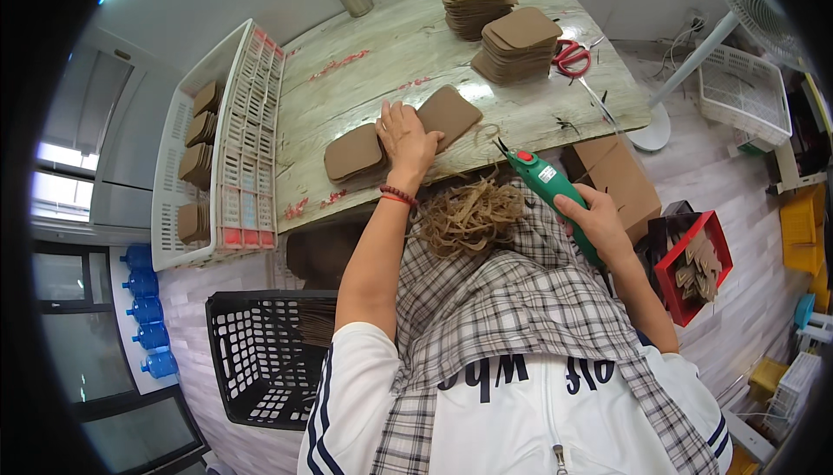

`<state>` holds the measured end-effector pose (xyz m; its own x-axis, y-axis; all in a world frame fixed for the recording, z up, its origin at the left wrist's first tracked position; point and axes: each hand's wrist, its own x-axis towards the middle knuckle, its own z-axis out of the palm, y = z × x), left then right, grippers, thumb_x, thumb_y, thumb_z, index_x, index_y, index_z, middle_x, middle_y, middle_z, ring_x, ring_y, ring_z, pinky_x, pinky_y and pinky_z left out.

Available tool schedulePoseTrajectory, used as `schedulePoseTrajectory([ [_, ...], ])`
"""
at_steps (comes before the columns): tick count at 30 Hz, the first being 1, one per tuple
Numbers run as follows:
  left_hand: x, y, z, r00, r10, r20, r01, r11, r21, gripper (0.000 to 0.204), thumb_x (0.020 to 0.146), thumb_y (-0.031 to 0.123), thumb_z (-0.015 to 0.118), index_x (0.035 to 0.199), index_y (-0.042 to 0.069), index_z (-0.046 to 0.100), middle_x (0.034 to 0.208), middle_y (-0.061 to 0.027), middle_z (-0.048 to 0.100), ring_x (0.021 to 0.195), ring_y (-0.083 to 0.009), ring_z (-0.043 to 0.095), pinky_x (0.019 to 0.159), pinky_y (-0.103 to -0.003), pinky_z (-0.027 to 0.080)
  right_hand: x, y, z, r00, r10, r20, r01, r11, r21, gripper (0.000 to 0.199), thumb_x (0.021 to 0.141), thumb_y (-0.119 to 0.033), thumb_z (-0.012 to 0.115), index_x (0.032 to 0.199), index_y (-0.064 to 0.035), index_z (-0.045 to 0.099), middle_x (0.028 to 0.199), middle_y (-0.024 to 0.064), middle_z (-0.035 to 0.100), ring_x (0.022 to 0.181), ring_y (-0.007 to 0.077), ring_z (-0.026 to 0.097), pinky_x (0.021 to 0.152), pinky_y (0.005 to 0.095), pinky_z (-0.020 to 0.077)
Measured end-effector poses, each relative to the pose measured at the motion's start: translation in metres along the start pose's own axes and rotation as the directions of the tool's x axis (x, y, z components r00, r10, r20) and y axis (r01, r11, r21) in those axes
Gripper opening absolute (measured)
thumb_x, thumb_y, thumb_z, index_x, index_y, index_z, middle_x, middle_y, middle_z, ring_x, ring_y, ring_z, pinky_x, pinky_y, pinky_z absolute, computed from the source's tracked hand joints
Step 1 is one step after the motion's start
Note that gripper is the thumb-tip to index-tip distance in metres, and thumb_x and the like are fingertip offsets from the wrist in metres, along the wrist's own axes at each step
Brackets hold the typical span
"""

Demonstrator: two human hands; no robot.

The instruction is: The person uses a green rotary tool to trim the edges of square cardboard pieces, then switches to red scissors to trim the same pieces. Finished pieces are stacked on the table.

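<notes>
Left hand [406,141] presses flat, fingers spread, on a brown piece [447,116] at the table [364,85] edge, pinning it. Right hand [599,225] grips the green cutter [548,184] just off that edge, probably kept ready for trimming.

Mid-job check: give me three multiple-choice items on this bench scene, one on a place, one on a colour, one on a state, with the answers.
1. Where do the red-handled scissors lie?
A. In the black basket
B. On the table beside the far stacks of brown pieces
C. In the white crate

2. What colour is the power tool in the right hand?
A. Green
B. Yellow
C. Grey

3. What is the left hand doing?
A. Hanging clear of the table
B. Gripping the metal flask
C. Pressing flat on the brown pieces at the table's near edge

Answers: 1 B, they rest right of the stacks; 2 A, its body is green with a red button; 3 C, the palm lies on the pieces.
</notes>
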<state>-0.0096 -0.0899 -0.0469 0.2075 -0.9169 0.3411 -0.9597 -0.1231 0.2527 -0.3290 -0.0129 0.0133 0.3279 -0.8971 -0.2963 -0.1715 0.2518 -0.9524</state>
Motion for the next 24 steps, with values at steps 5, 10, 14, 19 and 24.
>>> schedulePoseTrajectory([
  [5,-0.011,0.009,-0.004,0.993,-0.084,-0.080,0.067,0.978,-0.197,0.047,0.061,0.023,0.083,0.092,0.005,0.053,0.094,-0.0101,0.055,0.098,-0.0308,0.048,0.089,-0.042,0.035,0.006,0.006,-0.002,1.000,-0.009,-0.017,0.009,1.000,-0.002,0.030,0.087,-0.030,0.066,0.093,-0.0012,0.063,0.071,0.0007,0.058,0.054,0.0057,0.051,0.051,0.0219,0.0425],
  [10,-0.016,-0.002,-0.008,0.913,-0.258,0.316,0.406,0.500,-0.765,0.032,0.075,0.008,0.077,0.094,0.002,0.051,0.099,-0.0098,0.062,0.087,-0.0207,0.061,0.071,-0.035,0.050,0.006,0.005,0.000,1.000,-0.006,-0.005,0.006,1.000,-0.020,0.031,0.087,-0.031,0.066,0.094,-0.0009,0.063,0.070,0.0010,0.058,0.054,0.0057,0.051,0.050,0.0220,0.0427],
  [14,-0.021,0.026,-0.027,0.876,-0.326,0.355,0.252,-0.316,-0.914,0.030,0.084,-0.005,0.063,0.111,0.001,0.051,0.108,-0.0106,0.061,0.097,-0.0220,0.062,0.086,-0.035,0.053,0.004,-0.005,0.006,0.999,-0.032,-0.042,0.032,0.999,-0.006,0.032,0.088,-0.031,0.066,0.097,-0.0007,0.063,0.072,0.0015,0.059,0.055,0.0056,0.051,0.051,0.0215,0.0418],
  [19,-0.023,0.054,-0.033,0.889,-0.310,0.336,0.058,-0.654,-0.754,0.037,0.085,-0.007,0.061,0.119,0.001,0.050,0.117,-0.0106,0.059,0.108,-0.0254,0.058,0.096,-0.040,0.048,0.005,-0.020,0.018,0.995,-0.081,-0.050,0.084,0.995,0.053,0.034,0.089,-0.032,0.065,0.102,-0.0007,0.062,0.074,0.0021,0.060,0.057,0.0056,0.051,0.052,0.0200,0.0409],
  [24,-0.025,0.076,-0.033,0.860,-0.290,0.420,0.022,-0.801,-0.598,0.042,0.085,-0.007,0.060,0.123,0.006,0.048,0.120,-0.0095,0.057,0.111,-0.0272,0.056,0.097,-0.043,0.048,0.004,-0.031,0.023,0.994,-0.108,-0.031,0.109,0.992,0.058,0.034,0.090,-0.032,0.065,0.104,-0.0008,0.062,0.074,0.0024,0.060,0.057,0.0056,0.051,0.052,0.0199,0.0408],
])
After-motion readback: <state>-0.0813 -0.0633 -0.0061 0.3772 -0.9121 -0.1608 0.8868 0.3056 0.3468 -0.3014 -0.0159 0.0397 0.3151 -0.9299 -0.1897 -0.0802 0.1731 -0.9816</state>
